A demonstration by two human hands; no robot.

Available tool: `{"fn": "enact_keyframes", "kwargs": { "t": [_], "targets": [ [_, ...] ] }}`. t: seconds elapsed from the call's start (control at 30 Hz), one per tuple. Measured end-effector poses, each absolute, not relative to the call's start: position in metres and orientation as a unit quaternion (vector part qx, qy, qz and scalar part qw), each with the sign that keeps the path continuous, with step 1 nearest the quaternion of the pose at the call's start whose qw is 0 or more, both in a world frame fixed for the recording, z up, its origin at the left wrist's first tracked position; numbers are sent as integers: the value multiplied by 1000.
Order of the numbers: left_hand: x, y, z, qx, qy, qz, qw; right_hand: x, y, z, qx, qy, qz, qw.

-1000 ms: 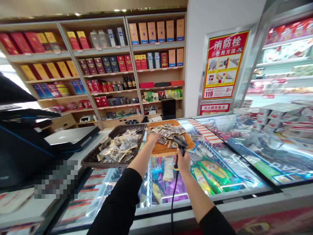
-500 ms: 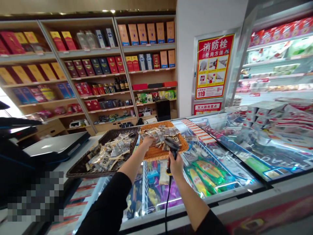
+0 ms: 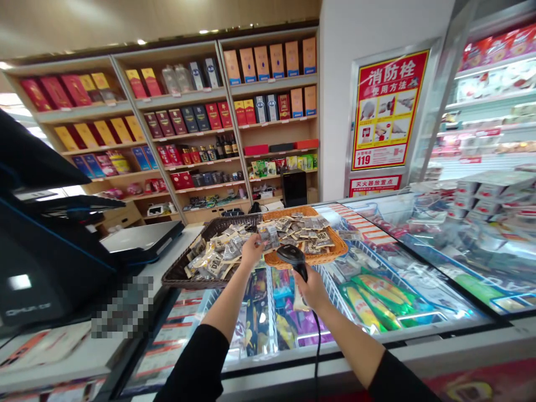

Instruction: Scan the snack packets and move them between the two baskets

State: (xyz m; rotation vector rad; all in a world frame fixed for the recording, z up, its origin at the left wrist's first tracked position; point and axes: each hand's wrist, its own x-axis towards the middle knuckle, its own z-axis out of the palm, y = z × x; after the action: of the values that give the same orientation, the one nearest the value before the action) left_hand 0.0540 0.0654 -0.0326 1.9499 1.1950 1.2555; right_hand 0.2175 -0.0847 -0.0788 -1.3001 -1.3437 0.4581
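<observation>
My left hand (image 3: 252, 251) pinches a small snack packet (image 3: 269, 234) where the two baskets meet. A black barcode scanner (image 3: 291, 254) is gripped in my right hand (image 3: 312, 287), its head turned toward that packet and its cable hanging down. Behind the scanner lies an orange wicker basket (image 3: 337, 254) with many small packets in it. The dark brown wicker basket (image 3: 184, 282), to the left, holds a heap of similar packets. Both baskets rest on the glass top of a chest freezer (image 3: 335, 343).
Left of the baskets stand a flat-topped scale (image 3: 142, 237) and a dark checkout machine (image 3: 50, 262). Inside the freezer are bagged goods, among them green corn packs (image 3: 371, 298). Stacked packages (image 3: 486, 195) lie at the right. Shelves of boxes (image 3: 192, 120) line the back wall.
My left hand has raised the packet from the orange basket and moved it left. The scanner has swung round toward it. The view has turned left.
</observation>
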Motion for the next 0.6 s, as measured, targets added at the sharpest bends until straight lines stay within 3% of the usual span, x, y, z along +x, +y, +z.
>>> {"fn": "enact_keyframes", "kwargs": {
  "t": [0.43, 0.6],
  "targets": [
    [57, 62, -32, 659, 437, 512, 335, 218, -87, -77, -542, -572, 221, 575],
    [61, 48, -18, 670, 463, 515, 266, 221, -87, -76, -535, -558, 247, 584]
  ]
}}
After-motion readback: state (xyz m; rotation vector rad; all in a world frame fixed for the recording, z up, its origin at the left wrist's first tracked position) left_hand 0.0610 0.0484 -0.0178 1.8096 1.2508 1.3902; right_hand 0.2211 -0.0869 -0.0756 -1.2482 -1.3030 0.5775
